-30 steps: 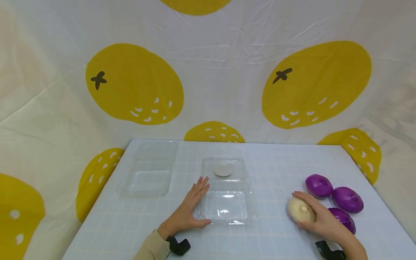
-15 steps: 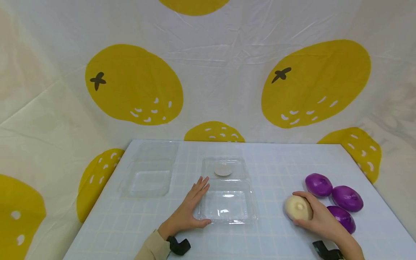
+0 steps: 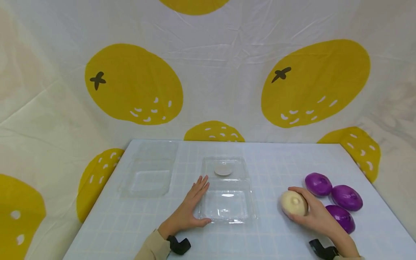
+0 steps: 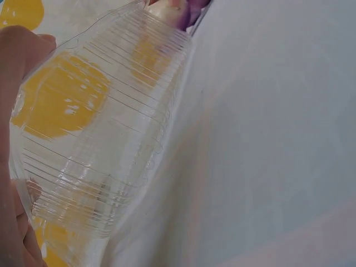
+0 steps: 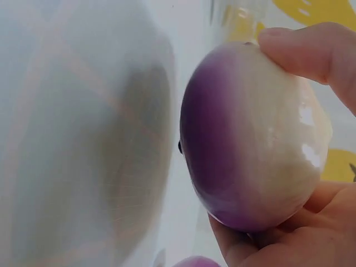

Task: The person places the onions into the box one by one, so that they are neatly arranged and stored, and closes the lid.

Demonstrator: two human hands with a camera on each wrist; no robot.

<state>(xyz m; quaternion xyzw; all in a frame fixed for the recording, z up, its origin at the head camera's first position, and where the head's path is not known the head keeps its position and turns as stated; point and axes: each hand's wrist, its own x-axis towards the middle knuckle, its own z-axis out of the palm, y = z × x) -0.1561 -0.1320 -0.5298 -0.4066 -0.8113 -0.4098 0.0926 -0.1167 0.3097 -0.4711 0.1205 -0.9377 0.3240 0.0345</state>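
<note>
My right hand [image 3: 316,215] grips a turnip [image 3: 294,203], cream on top and purple below. In the right wrist view, the thumb lies on one side of the turnip [image 5: 256,139] and the fingers curl round the other. Its purple end faces the tabletop, close over it, beside a soft shadow. My left hand [image 3: 190,207] rests against the left side of a clear hinged plastic box [image 3: 227,204], fingers straight and thumb spread to the near corner. That box stands open, its lid [image 3: 240,168] folded back with a white round label [image 3: 223,170]. The left wrist view shows the ribbed box wall [image 4: 111,111].
Several glossy purple round vegetables [image 3: 347,198] lie to the right of my right hand. Another clear open plastic box [image 3: 149,180] stands at the back left of the white checked table [image 3: 273,238]. A cloth with yellow fruit prints [image 3: 224,90] hangs behind.
My right hand has carried the turnip a little to the left and slightly farther back, away from the purple vegetables. The left hand and both boxes keep their places.
</note>
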